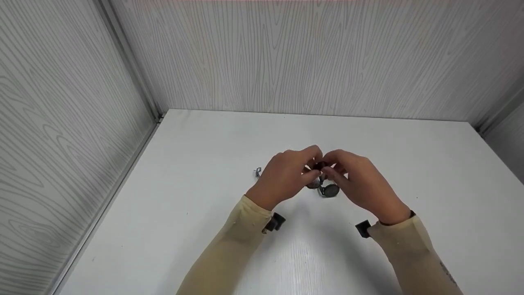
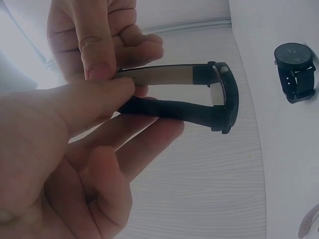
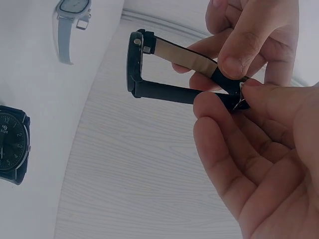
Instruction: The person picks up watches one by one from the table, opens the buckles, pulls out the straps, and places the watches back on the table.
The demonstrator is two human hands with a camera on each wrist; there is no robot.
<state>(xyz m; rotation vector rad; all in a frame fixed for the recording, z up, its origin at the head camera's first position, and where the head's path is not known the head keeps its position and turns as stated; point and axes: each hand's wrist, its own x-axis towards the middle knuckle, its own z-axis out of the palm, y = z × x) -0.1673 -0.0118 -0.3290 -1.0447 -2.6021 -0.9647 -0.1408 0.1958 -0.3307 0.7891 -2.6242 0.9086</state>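
Note:
A wristwatch with a dark strap, tan on its inner side, is held between both hands, its case hanging away from the fingers and its strap bent into a long loop. My left hand pinches the strap near its ends between thumb and finger. My right hand pinches the strap ends by a small metal buckle, partly hidden by the fingertips. Just below the hands lies a black round-faced watch on the white table.
A light-coloured watch with a pale strap lies on the table, mostly hidden behind the left hand in the head view. The white tabletop runs back to a wood-grain panel, with another panel along the left.

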